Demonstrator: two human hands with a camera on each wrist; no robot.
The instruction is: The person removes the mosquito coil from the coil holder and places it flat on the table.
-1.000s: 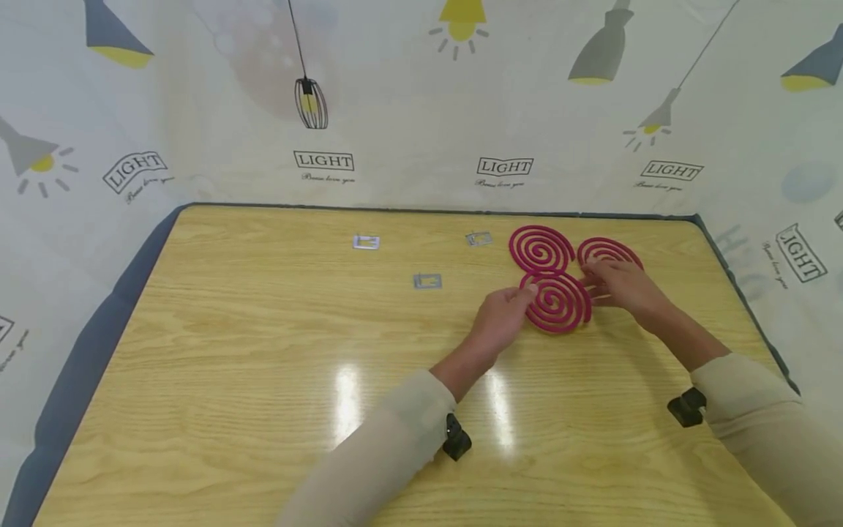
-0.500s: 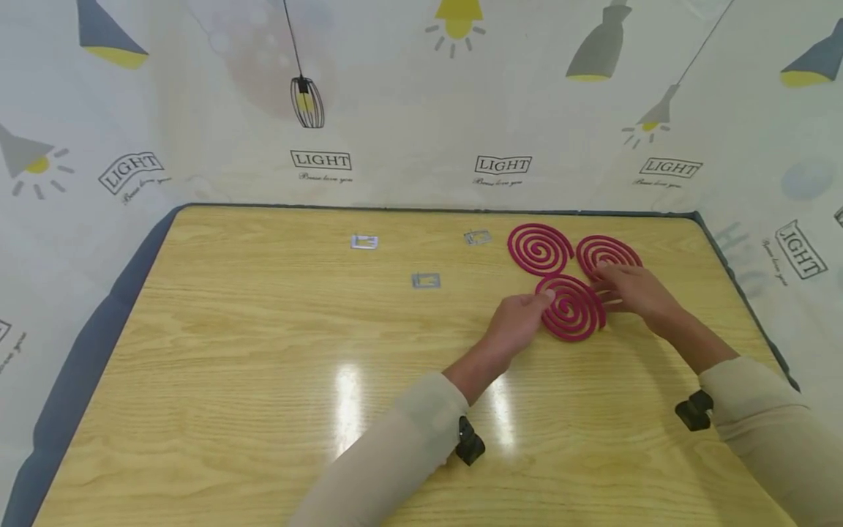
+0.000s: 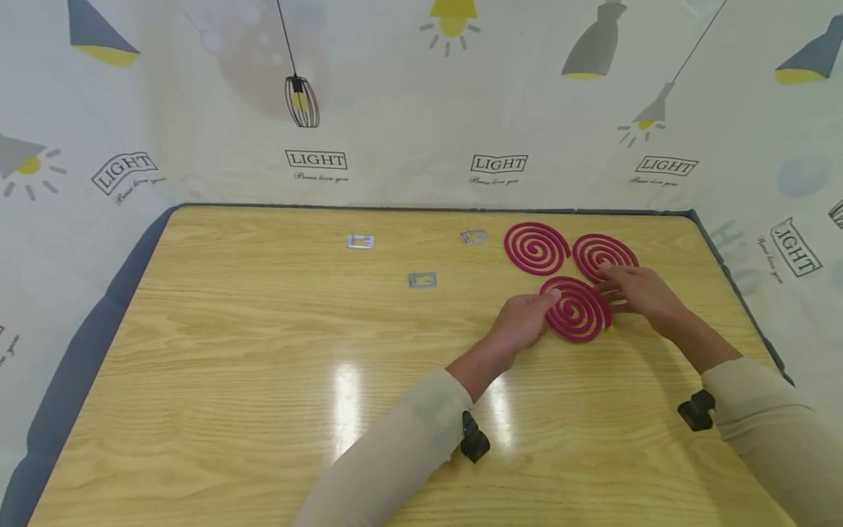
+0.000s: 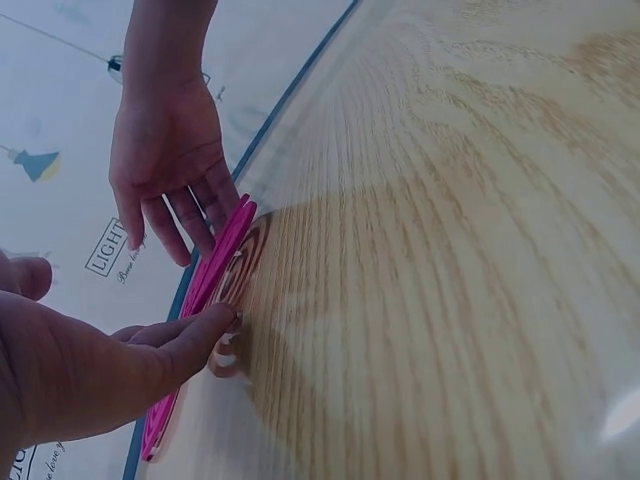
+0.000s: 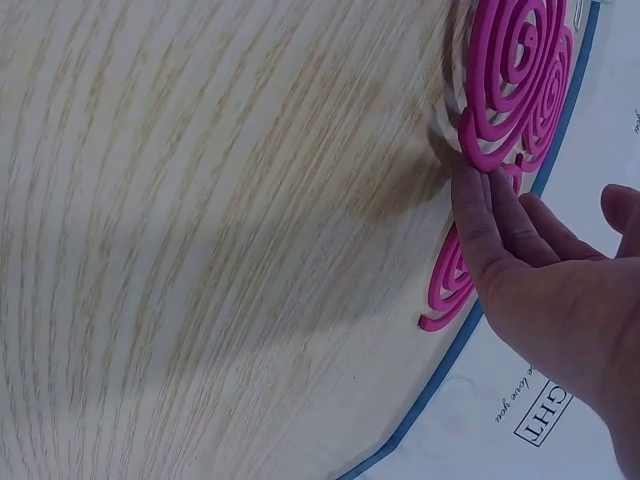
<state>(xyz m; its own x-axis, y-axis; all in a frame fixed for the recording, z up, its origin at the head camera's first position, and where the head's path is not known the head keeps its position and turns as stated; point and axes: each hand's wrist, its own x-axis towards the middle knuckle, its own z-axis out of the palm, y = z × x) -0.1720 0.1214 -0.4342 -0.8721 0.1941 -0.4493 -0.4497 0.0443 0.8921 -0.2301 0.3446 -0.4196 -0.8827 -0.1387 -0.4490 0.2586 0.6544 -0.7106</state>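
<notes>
Three magenta mosquito coils are at the right of the table in the head view. My left hand (image 3: 520,322) pinches the front coil (image 3: 571,309) by its left edge, thumb on top and fingers beneath. In the left wrist view this coil (image 4: 226,245) is tilted close over the wood, its reflection beside it. My right hand (image 3: 644,294) has its fingers straight, the fingertips (image 5: 468,185) right at the coil's other edge. Behind lie the back left coil (image 3: 536,249) and the back right coil (image 3: 601,252), the latter partly covered by my right hand.
Three small metal coil stands lie flat left of the coils: a left one (image 3: 360,241), a middle one (image 3: 422,279) and one near the back edge (image 3: 474,236). A printed curtain (image 3: 408,110) borders the wooden table (image 3: 263,351) behind and at both sides.
My left hand has moved the front coil to the right and slightly nearer, away from the back left coil. My right hand has shifted slightly right, staying by the coil's edge.
</notes>
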